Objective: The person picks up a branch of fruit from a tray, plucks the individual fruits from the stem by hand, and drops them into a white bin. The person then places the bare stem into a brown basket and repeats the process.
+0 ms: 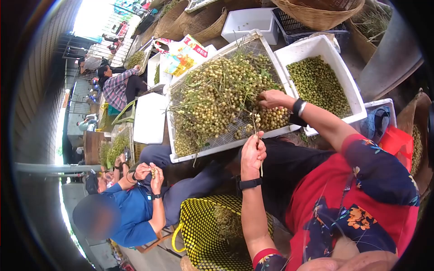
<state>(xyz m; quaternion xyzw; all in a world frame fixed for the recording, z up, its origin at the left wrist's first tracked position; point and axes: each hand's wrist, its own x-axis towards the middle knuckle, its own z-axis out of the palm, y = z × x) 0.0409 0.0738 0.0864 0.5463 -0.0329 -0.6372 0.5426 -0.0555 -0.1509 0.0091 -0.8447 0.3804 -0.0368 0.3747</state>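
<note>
My left hand (253, 156) is closed, pinching a thin fruit stem (257, 122) with a few small round fruits on it. Above the near side of the mesh tray (226, 148), my right hand (275, 99) has its fingers bent together among the fruits; whatever they hold is hidden. Yellowish-green fruits on stems (217, 97) are heaped over the white-framed tray, with loose fruits (273, 118) gathered just below my right hand. Both wrists carry dark bands.
A white foam box (355, 101) of green fruits stands right of the tray. Below is a yellow-black woven basket (194, 230) with stems inside. A person in blue (131, 217) sits at the left, handling fruits. Wicker baskets (205, 25) and a white box (228, 31) are behind.
</note>
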